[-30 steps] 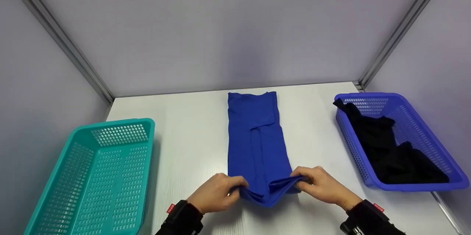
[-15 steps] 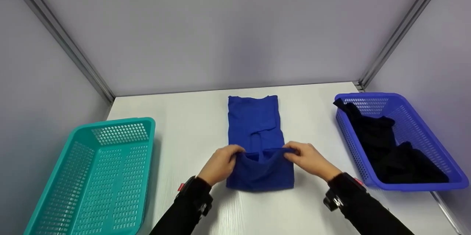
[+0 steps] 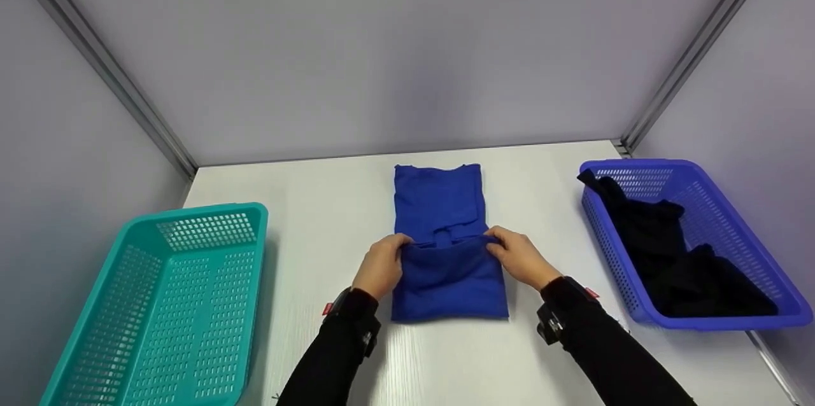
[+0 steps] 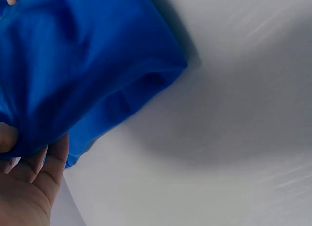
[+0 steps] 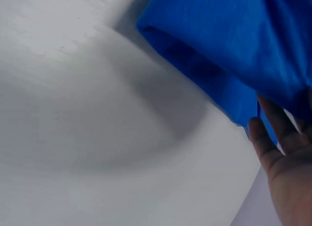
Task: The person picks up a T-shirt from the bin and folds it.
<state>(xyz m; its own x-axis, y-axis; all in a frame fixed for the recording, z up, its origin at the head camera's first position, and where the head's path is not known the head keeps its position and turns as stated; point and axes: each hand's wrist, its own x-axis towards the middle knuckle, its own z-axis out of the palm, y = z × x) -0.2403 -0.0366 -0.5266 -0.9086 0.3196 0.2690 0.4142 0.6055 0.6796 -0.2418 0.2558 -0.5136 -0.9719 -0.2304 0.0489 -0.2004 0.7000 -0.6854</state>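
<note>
A blue garment (image 3: 449,282) lies as a long folded strip on the white table, its near end turned back over the middle. My left hand (image 3: 381,265) pinches the left corner of the turned-back edge between thumb and fingers. At the right corner of that same edge, my right hand (image 3: 521,258) pinches the cloth. Both wrist views show the folded layer of blue cloth (image 4: 92,55) raised at its side, with a hollow under it. In the right wrist view, fingers (image 5: 265,141) lie beneath the cloth's edge.
A teal plastic basket (image 3: 260,291) stands on the left with nothing in it. On the right, a purple basket (image 3: 745,234) holds black cloth (image 3: 656,253). Grey-white panels (image 3: 420,49) enclose the table (image 3: 318,234) at the back and sides.
Both hands have carried the near edge of the blue garment away from the person, over the strip, folding it back. The strip now looks shorter. The baskets have not moved.
</note>
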